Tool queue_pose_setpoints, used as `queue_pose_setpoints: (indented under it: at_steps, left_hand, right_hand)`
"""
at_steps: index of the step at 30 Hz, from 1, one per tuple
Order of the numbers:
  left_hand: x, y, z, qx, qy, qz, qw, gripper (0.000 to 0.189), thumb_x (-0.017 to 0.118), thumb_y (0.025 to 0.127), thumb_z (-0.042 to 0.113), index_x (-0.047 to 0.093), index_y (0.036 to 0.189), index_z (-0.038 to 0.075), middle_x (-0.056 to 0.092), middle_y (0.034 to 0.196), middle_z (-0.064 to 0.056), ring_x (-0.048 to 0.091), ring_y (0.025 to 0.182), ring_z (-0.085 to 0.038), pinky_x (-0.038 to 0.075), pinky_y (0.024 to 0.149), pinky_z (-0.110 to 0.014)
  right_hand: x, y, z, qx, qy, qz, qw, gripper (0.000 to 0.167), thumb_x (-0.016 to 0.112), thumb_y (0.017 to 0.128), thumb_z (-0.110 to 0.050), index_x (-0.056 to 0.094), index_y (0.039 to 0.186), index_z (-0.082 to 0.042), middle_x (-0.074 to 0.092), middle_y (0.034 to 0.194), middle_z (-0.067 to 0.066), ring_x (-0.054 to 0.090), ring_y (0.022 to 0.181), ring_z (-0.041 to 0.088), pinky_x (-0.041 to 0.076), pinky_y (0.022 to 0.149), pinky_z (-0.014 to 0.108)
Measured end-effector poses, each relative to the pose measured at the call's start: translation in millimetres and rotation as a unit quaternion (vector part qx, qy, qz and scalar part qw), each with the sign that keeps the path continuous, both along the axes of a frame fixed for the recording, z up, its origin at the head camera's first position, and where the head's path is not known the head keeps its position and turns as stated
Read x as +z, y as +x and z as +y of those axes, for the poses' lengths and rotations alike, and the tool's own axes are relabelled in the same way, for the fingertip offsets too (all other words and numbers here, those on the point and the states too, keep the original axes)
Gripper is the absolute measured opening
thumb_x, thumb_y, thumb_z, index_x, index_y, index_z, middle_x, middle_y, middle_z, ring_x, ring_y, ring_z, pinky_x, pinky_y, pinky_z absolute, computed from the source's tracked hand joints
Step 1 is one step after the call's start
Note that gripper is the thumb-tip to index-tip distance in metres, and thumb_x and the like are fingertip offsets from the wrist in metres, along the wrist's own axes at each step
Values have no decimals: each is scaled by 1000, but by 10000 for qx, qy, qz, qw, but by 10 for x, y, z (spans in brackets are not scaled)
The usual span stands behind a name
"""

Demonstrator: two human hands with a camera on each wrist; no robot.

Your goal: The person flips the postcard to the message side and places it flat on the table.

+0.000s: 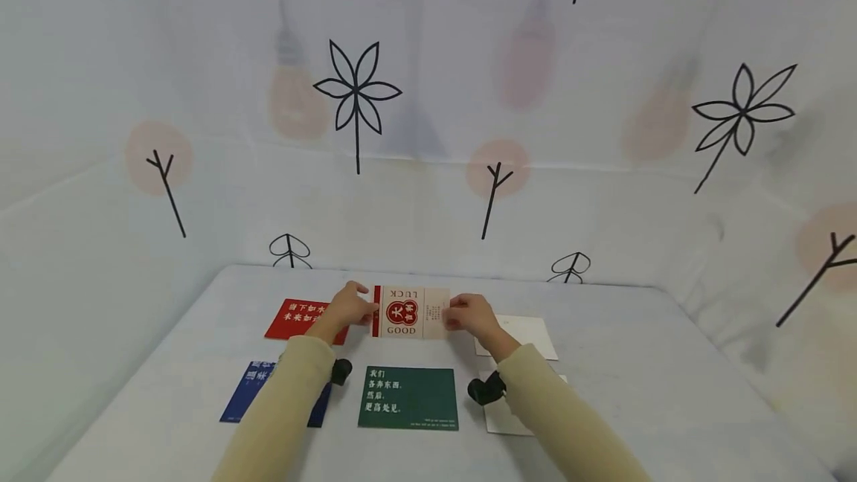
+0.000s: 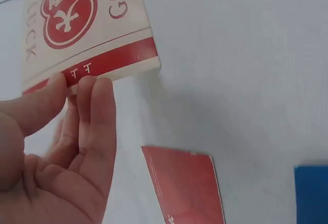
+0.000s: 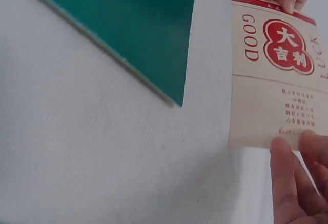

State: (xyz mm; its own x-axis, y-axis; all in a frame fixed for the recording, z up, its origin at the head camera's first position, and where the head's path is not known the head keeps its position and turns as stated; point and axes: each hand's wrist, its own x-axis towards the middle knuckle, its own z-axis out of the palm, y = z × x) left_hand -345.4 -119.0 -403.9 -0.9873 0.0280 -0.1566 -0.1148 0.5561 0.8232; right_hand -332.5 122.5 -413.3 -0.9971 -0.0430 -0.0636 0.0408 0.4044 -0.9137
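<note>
A cream card (image 1: 431,303) with a red band and a red emblem between the words GOOD and LUCK is held up over the back middle of the table. My left hand (image 1: 352,305) pinches its red-banded edge between thumb and fingers, which the left wrist view shows close up. At the opposite edge, my right hand (image 1: 472,316) grips the card between thumb and fingers. Below it in the head view lies a green card (image 1: 408,398) with white writing. A red card (image 1: 294,322) sits just left of my left hand, partly covered by it.
A blue card (image 1: 244,396) lies at the front left, partly under my left sleeve. Right of the middle are a white card (image 1: 532,335) at the back and another pale card (image 1: 505,420) in front, partly behind my right sleeve. A patterned white cloth (image 1: 428,207) rises behind the table.
</note>
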Motion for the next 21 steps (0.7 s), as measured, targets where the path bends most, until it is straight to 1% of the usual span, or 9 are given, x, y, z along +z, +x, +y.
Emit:
queue_pose_setpoints:
  at_steps: [3,5,8,10,14,17,21]
  left_hand:
    - [25,8,-55,35,-16,114,9999,32,66,88,16,58,111,-4,61,89,-12,60,74,-20,54,70,-32]
    - [40,18,-83,31,-31,132,9999,29,67,87,18,62,106,-2,61,91,-11,59,75,-20,53,70,-31]
    - [67,39,-112,14,198,31,9998,28,66,88,19,62,107,-1,60,93,-13,58,77,-22,53,71,-31]
    - [81,54,-125,18,469,-104,9988,27,64,89,16,61,109,-2,61,96,-14,59,80,-23,54,73,-31]
    - [93,86,-153,13,979,-377,9945,25,60,91,10,61,111,-5,64,97,-15,61,85,-23,53,78,-32]
    - [69,102,-173,38,1350,-530,9894,25,60,90,7,62,111,-8,65,94,-14,62,83,-22,52,79,-33]
    - [15,102,-185,74,1785,-682,9816,26,63,87,5,62,109,-10,66,94,-15,63,81,-21,52,79,-35]
  right_hand:
    - [6,9,47,-51,-47,-8,10000,25,64,88,-12,62,104,7,64,88,11,62,70,18,55,67,31]
    - [5,3,67,-57,-204,-57,9998,26,64,88,-13,64,103,7,65,85,11,63,69,18,55,65,31]
    - [10,-13,83,-68,-577,-138,9982,25,59,89,-12,64,102,9,67,81,11,65,67,18,55,64,31]
    - [20,-20,92,-108,-917,-235,9955,26,55,91,-12,63,101,11,67,79,12,66,66,18,55,65,31]
    - [51,-1,116,-198,-1421,-362,9890,27,52,93,-10,61,102,14,67,78,13,65,65,17,55,66,31]
    - [63,31,134,-177,-1605,-399,9861,23,57,90,-5,61,102,15,67,79,14,65,66,16,55,67,30]
    - [45,74,150,-128,-1575,-377,9867,21,65,85,-1,63,101,12,66,85,14,64,69,16,55,70,32]
